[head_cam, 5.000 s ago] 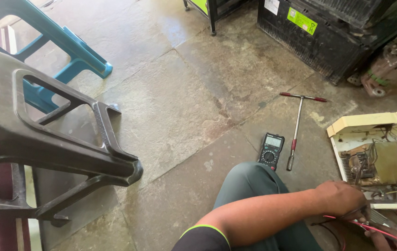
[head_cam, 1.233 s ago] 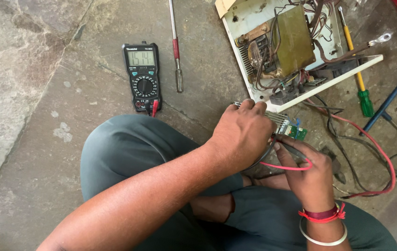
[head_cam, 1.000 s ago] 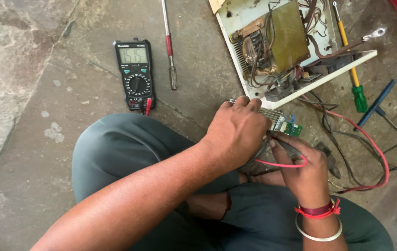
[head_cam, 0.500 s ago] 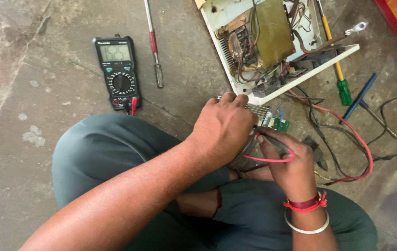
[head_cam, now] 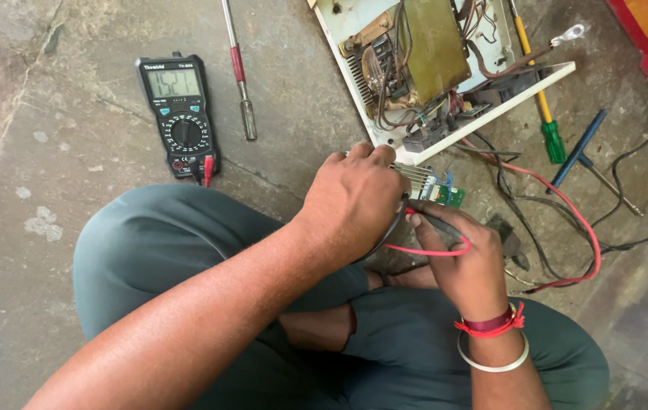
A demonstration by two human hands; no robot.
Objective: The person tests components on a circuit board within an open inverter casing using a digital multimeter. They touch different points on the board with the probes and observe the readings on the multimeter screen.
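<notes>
With the left hand (head_cam: 358,201) closed over the small circuit board (head_cam: 434,188) above the lap and the right hand (head_cam: 460,262) pinching the probes, a slip could short neighbouring contacts.

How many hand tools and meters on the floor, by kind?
Multimeter: 1
Screwdrivers: 2, one yellow and green, one blue
T-handle driver, red band: 1
Pliers: 1
Total: 5
</notes>
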